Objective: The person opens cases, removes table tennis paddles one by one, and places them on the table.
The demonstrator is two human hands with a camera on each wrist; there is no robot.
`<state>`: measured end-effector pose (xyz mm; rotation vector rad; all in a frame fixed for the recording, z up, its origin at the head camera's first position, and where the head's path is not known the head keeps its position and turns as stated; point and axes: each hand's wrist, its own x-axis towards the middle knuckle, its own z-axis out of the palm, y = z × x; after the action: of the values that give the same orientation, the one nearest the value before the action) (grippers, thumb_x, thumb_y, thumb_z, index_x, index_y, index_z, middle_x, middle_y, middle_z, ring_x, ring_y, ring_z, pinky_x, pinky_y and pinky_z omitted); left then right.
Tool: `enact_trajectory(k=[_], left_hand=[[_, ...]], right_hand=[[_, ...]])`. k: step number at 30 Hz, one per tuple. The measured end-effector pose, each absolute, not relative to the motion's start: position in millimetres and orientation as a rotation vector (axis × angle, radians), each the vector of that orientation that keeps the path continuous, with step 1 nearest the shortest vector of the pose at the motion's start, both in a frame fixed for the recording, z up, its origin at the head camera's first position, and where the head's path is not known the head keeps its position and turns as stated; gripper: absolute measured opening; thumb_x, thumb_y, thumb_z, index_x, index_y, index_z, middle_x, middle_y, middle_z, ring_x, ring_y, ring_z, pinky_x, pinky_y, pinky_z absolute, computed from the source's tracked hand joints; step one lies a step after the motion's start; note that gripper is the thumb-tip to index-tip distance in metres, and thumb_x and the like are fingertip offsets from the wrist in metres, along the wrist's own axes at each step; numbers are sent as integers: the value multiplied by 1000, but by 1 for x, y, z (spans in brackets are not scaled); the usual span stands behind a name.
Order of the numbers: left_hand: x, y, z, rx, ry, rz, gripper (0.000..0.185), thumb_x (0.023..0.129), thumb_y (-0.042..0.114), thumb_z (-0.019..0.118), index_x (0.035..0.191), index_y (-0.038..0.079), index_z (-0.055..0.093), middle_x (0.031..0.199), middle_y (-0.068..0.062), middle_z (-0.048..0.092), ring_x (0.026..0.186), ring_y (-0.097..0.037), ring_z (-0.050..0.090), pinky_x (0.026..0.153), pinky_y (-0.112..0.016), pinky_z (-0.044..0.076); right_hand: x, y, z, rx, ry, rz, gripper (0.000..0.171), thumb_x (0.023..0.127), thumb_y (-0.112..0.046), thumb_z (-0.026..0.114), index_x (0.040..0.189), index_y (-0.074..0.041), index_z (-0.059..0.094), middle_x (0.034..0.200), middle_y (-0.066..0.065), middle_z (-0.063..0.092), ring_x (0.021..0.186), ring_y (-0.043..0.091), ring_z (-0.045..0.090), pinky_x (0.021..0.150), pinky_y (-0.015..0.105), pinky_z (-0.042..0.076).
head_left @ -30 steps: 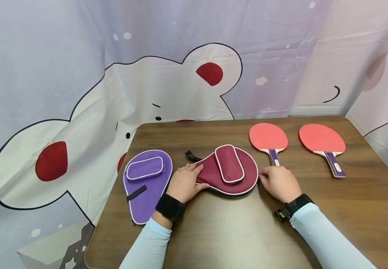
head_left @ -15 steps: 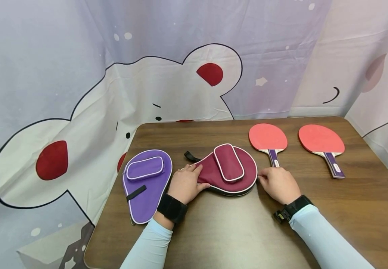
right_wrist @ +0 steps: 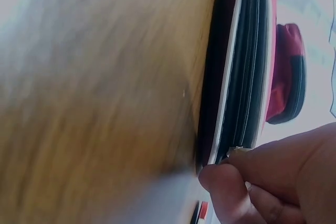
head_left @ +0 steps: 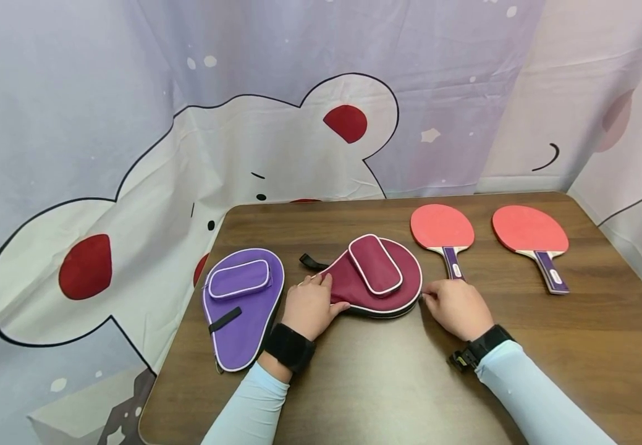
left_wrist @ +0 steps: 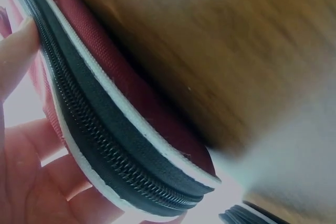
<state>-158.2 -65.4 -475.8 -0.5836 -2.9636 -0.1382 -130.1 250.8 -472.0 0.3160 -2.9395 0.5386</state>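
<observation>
A maroon table tennis paddle case (head_left: 404,269) with white piping and a raised pocket lies on the table, its narrow end to the left. My left hand (head_left: 308,306) rests on that narrow end with extended fingers, the thumb by the front edge. In the left wrist view the black zipper (left_wrist: 105,135) runs closed round this end. At the case's rounded right end, my right hand (head_left: 458,308) pinches the zipper pull (right_wrist: 235,151) between thumb and forefinger. Most of the pull is hidden by the fingertips.
A purple paddle case (head_left: 243,321) lies left of the left forearm. Two red paddles with purple handles, the nearer paddle (head_left: 442,226) and the farther-right paddle (head_left: 529,228), lie at the back right of the wooden table (head_left: 387,395). A printed curtain (head_left: 276,142) hangs behind.
The maroon case has shifted slightly left and away, turning a little. Both hands have kept their contact, and the right hand has moved slightly left along with the case's edge.
</observation>
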Motion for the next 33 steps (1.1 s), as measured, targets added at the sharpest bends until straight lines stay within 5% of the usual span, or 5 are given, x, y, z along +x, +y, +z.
enact_trajectory(k=[17, 21, 25, 33], left_hand=[[-152, -60, -481, -540, -2806, -61, 81, 90, 78, 75, 127, 6, 82, 88, -13, 78, 70, -31, 74, 56, -43, 58], [-151, -57, -477, -513, -2796, -91, 71, 84, 78, 81, 93, 7, 82, 71, -9, 70, 59, -29, 69, 49, -41, 53], [-148, -53, -474, -496, -2806, -105, 70, 82, 80, 81, 67, 12, 70, 63, -8, 64, 57, -29, 63, 48, -40, 51], [-144, -49, -475, -500, -2797, -103, 67, 83, 78, 81, 66, 14, 75, 67, -9, 69, 62, -31, 65, 51, -42, 53]], right_hand=[[-128, 234, -473, 396, -2925, 569, 5, 96, -8, 82, 93, -10, 86, 82, -3, 77, 74, 15, 70, 73, 51, 62], [-128, 229, -473, 419, -2918, 568, 5, 95, -9, 82, 94, -10, 87, 83, -4, 78, 75, 14, 71, 73, 49, 62], [-125, 224, -473, 450, -2890, 573, 5, 93, -7, 83, 92, -11, 86, 82, -5, 78, 74, 14, 72, 71, 48, 62], [-119, 207, -477, 525, -2844, 547, 7, 92, -6, 85, 89, -13, 86, 78, -3, 76, 70, 16, 72, 65, 47, 62]])
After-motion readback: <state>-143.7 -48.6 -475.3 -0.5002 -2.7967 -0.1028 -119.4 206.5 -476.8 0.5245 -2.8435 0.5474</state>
